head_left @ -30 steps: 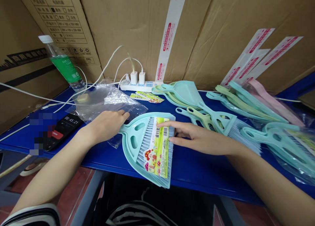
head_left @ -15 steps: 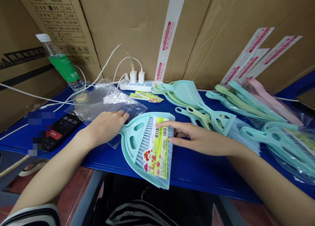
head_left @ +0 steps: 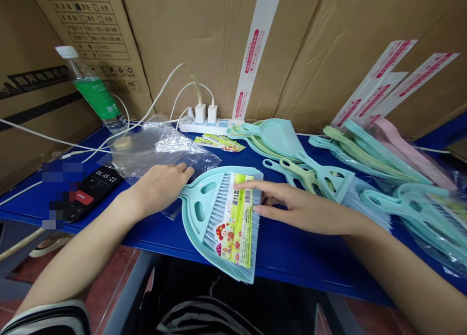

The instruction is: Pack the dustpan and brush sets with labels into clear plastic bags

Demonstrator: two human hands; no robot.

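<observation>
A mint-green dustpan (head_left: 192,228) lies near the table's front edge with a matching brush (head_left: 200,212) nested on it. Across the blue bristles rests a yellow-green printed label card (head_left: 239,228). My left hand (head_left: 162,186) is closed around the handle end of the set, which its fingers hide. My right hand (head_left: 292,203) reaches in from the right, fingers stretched out, the index fingertip on the card's upper part and the thumb by its right edge. A clear plastic bag (head_left: 164,147) lies just behind my left hand.
Behind are loose dustpans (head_left: 279,135), brushes (head_left: 333,181) and spare label cards (head_left: 221,142). More dustpans (head_left: 383,152) and a bagged set (head_left: 419,213) stand right. A power strip (head_left: 207,125), cables, a leaning bottle (head_left: 97,96) and a phone (head_left: 97,189) are at back and left.
Hands, dustpan set and label card keep the same arrangement. The whole scene has shifted slightly to the right in view, and the phone's timer has advanced one second.
</observation>
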